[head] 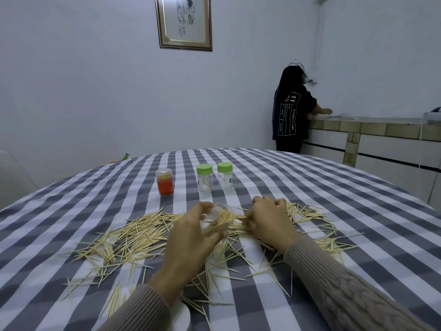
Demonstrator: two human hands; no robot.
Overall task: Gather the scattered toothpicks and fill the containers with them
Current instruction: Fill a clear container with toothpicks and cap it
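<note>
Two hands work in the middle of the frame. The left hand [191,231] curls its grip around one clear container [216,217], tipped on its side and partly full of toothpicks. The right hand [269,220] pinches a small bunch of toothpicks [241,218] just beside the container's open mouth.

Too many loose toothpicks [124,237] to count lie spread over the checked worktop [310,187], across the middle and lower part of the frame. Some hide under the hands and sleeves.

Three more containers stand upright above the hands. One orange container [164,181] has a clear lid. Two clear ones, the left green-lid container [204,178] and the right green-lid container [225,175], stand side by side.

One person in dark clothes [291,115] stands at the right of the frame, turned away. One framed picture [183,21] hangs at the top, cut off by the edge.
</note>
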